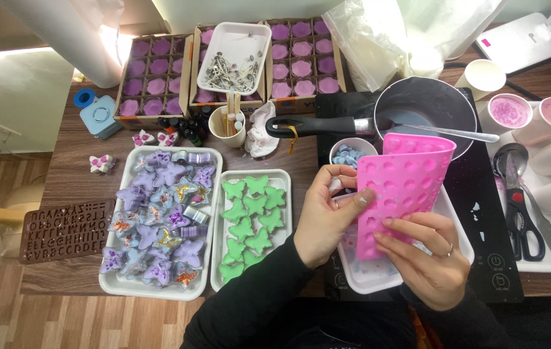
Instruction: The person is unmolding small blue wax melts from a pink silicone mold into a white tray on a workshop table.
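Pink silicone mould (404,187) over white tray (366,278), both hands' fingers (360,200) clamped on it

On the worktop (75,174) a white tray (159,287) holds purple butterflies (159,220); just beside it a second tray (249,176) holds green butterflies (249,223); a brown letter mould (65,231) lies at the left edge; three boxes (156,81) of purple shapes stand at the back, a small tray of metal bits (233,58) resting on them; a black pan (417,106) with a spoon (456,132) sits on the hob (488,207); scissors (521,216) and paper cups (537,119) lie right; a blue dispenser (99,116) stands far left.
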